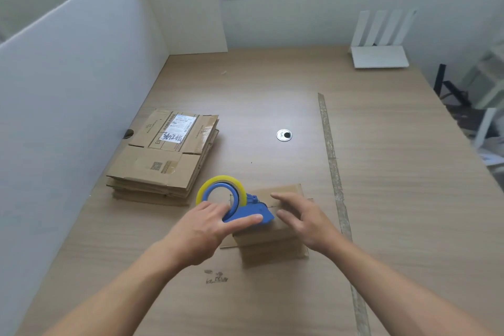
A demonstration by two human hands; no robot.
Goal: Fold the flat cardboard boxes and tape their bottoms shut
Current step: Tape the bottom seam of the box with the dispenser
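Left hand [207, 226] grips the tape dispenser [245, 207] on top of the folded box [270, 237], right hand [302, 222] spread open over its flaps; advisable: press flaps flush, draw tape straight along the seam; flat stack [163, 155] left of box.

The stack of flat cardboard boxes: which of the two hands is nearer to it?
Left. The left hand holds the tape dispenser close to the near right corner of the stack; the right hand is farther right, over the folded box.
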